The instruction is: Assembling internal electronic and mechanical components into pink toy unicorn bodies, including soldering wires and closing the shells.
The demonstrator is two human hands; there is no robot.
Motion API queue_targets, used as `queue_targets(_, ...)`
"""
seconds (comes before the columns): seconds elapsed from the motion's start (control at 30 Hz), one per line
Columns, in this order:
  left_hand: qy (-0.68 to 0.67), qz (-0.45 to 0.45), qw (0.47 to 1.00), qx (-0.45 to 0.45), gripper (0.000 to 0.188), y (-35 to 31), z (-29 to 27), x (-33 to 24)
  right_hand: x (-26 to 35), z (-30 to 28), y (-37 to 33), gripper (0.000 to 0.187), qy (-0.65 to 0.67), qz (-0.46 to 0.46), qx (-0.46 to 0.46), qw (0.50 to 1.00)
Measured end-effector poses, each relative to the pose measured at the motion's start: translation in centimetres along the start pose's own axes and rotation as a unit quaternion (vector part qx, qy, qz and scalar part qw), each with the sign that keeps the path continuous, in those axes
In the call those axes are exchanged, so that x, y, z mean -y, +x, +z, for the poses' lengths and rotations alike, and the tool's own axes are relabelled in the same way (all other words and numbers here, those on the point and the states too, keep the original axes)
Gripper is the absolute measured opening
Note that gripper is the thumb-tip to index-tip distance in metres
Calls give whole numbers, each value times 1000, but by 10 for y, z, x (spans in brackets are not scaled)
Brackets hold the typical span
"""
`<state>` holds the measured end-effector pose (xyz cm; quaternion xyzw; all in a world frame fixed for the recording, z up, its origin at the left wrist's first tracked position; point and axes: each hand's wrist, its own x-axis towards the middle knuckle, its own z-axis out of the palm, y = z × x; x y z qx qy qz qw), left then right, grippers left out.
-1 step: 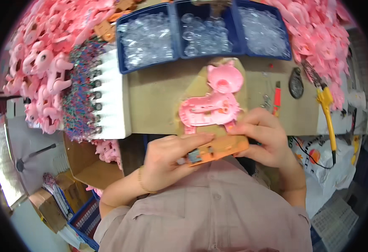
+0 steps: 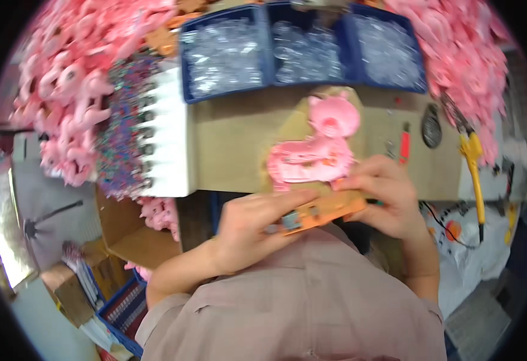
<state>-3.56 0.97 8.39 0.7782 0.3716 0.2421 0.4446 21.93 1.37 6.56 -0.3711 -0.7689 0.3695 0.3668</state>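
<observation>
Both hands hold an orange plastic casing [image 2: 335,209] in front of my shirt, just off the table's near edge. My left hand [image 2: 248,224] grips its left end, beside a small blue-grey part [image 2: 290,221] set in the casing. The fingers and thumb of my right hand [image 2: 393,201] are closed on its right end. Just beyond lies a pink animal-shaped half shell [image 2: 293,172], hollow side up, on a tan patch of the table. Its round head points away from me. What the fingertips cover is hidden.
Blue bins [image 2: 266,51] of clear plastic parts stand at the back. Pink toy shells heap at left [image 2: 65,90] and right [image 2: 462,54]. Coloured wires [image 2: 119,126] lie along a white foam block [image 2: 179,132]. At right are a red-handled tool [image 2: 405,144] and a yellow-handled soldering iron [image 2: 473,162].
The whole view has shifted slightly, so the table and things on it appear a little farther right. Both hands keep their hold on the orange casing.
</observation>
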Motion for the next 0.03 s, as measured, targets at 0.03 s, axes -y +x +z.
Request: queue_targets(0.03, -18, -53, 998, 12, 50, 4, 3, -2, -4, 11, 14, 43, 15, -20, 5, 1000)
